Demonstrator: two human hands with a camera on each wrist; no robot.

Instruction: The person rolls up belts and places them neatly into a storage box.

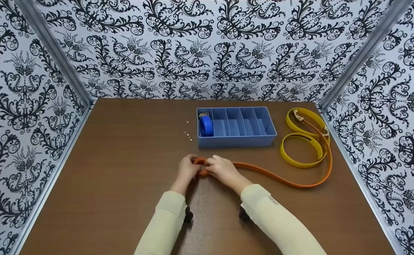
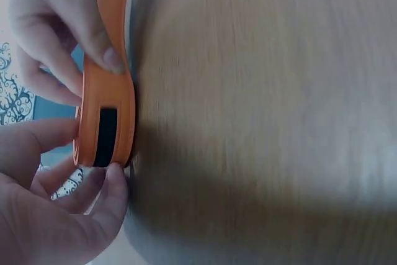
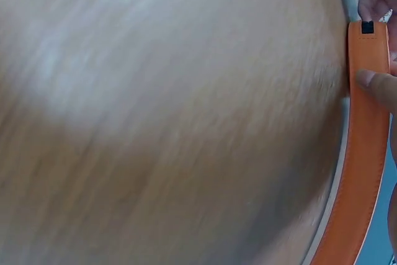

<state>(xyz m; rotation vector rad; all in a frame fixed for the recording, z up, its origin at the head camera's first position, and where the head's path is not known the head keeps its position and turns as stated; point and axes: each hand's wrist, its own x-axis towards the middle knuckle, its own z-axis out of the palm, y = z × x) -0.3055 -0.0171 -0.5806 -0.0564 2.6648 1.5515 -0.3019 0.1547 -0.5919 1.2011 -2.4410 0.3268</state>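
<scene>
An orange belt stands on edge on the table, one end rolled into a small coil with a dark rectangular patch on its outer side. My left hand grips the coil's left side between thumb and fingers. On the other side, my right hand pinches the coil, its thumb pressing the strap's outer face. From there the strap runs right and curves back to a metal buckle lying by a yellow belt. Some fingers are hidden behind the coil.
Just beyond the hands stands a blue compartment box. Its leftmost compartment holds a rolled blue belt with a gold-coloured buckle. The yellow belt lies in loops right of the box. Small pale specks lie left of the box, and patterned walls surround the table.
</scene>
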